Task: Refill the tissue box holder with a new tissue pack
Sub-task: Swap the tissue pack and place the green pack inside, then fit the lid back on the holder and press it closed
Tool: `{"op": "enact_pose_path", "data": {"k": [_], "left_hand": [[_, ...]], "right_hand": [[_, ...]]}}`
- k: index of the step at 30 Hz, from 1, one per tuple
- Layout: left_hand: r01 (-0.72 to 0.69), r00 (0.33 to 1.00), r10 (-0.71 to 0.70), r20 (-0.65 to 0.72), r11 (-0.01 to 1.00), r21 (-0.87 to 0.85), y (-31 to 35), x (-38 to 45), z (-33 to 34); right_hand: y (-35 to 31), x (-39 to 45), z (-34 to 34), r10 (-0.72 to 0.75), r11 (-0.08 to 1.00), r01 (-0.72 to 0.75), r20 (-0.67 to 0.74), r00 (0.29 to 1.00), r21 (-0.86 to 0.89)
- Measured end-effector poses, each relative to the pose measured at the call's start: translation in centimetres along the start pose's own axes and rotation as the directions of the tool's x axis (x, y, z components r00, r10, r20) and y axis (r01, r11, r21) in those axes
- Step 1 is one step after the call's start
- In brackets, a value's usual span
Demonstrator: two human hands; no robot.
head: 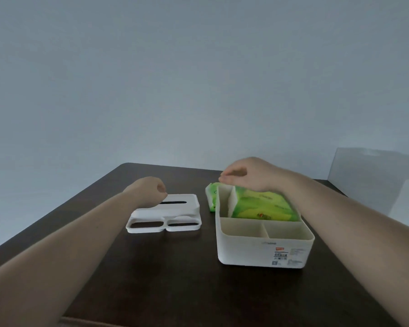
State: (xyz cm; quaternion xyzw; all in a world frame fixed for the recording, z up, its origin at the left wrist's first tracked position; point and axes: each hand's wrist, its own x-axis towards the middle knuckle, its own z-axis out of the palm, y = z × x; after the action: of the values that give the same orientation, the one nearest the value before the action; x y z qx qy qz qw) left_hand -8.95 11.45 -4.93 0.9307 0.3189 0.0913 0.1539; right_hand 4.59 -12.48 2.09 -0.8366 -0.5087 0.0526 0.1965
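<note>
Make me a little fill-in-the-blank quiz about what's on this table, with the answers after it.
1. The tissue pack in the white holder is coloured ____.
2. The holder's lid lies on the dark table, to the ____ of the holder.
3. The hand over the tissue pack is the ____ hand.
4. The left hand rests at the lid's ____ edge.

Answers: green; left; right; far
</note>
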Motion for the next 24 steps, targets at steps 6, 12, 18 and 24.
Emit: {"op": "enact_pose_path", "data": {"k": [6,12,18,24], "left_hand": [[0.176,0.983,-0.177,-0.044,0.984,-0.028,-3.9,-1.1,0.1],[0.265,0.963,-0.255,0.083,0.953,-0.146,-6.7,-1.2,1.7],[0.259,0.966,-0.24,0.101,0.923,-0.285,-7.6,-0.4,2.4],[0.284,0.959,-0.253,0.13,0.829,-0.481,-7.5,-0.2,2.7]], "right_hand": [[-3.9,2.8,3.1,0.041,0.999,-0.039,-0.077,0.996,0.031],[-7.3,5.8,7.9,0.134,0.988,-0.13,0.034,0.99,-0.079],[-8.4,8.4,10.9,0.347,0.926,-0.298,0.209,0.914,-0.232],[-7.3,9.1,12.4,0.44,0.897,-0.407,0.251,0.862,-0.174]]}}
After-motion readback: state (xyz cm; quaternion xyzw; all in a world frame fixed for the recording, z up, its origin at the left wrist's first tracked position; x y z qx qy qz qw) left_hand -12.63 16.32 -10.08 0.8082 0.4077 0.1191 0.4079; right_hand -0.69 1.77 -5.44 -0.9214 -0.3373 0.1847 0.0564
